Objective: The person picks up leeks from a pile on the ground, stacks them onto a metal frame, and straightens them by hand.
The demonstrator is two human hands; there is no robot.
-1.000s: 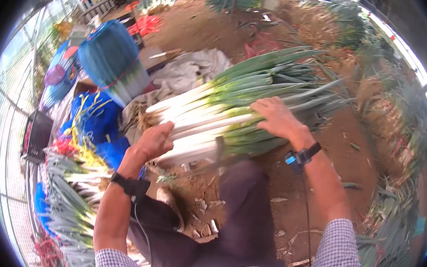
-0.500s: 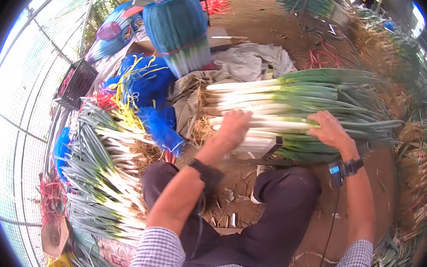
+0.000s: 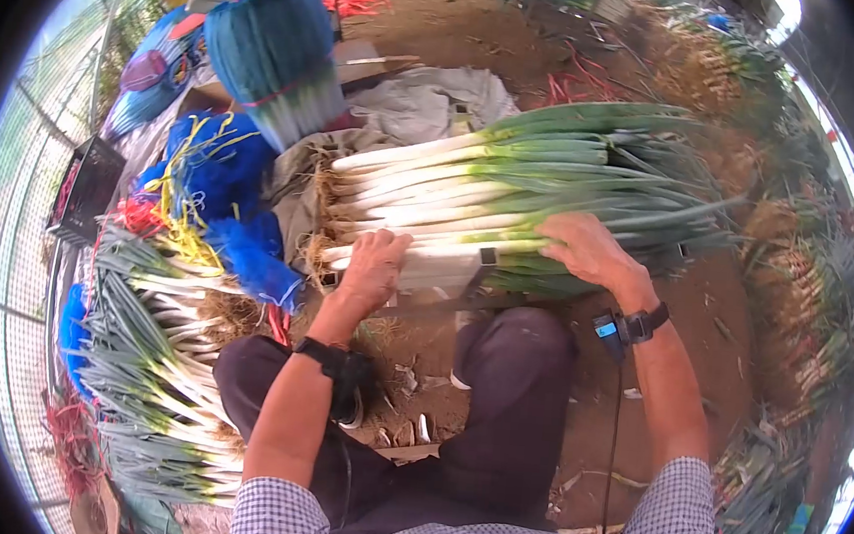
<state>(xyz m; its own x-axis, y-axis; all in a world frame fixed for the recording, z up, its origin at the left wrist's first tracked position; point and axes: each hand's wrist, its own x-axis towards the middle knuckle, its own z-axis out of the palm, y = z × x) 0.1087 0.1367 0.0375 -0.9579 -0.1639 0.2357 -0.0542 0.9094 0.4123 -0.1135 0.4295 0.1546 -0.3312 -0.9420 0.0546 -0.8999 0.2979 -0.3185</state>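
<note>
A broad pile of long green onions (image 3: pixel 454 184) lies crosswise before me, roots to the left and green leaves to the right. My left hand (image 3: pixel 372 271) is closed over a white stalk near the root end, on the pile's near side. Farther right, my right hand (image 3: pixel 589 250) has its fingers curled on the same row of stalks, where white turns green. Its fingertips are partly hidden among the leaves. Below the stalks, a pale metal support (image 3: pixel 447 271) shows between my hands.
More green onions (image 3: pixel 163 367) lie at my left, by blue netting (image 3: pixel 219 170) and yellow ties (image 3: pixel 184 198). A netted bundle (image 3: pixel 273 54) stands behind, near a black crate (image 3: pixel 87 190). Grey cloth (image 3: pixel 440 102) lies beyond the pile. Onion rows (image 3: pixel 798 266) line the right side.
The view has turned, so the scene sits farther left. My left hand has come slightly nearer to me and toward the roots; my right hand stays by the green part.
</note>
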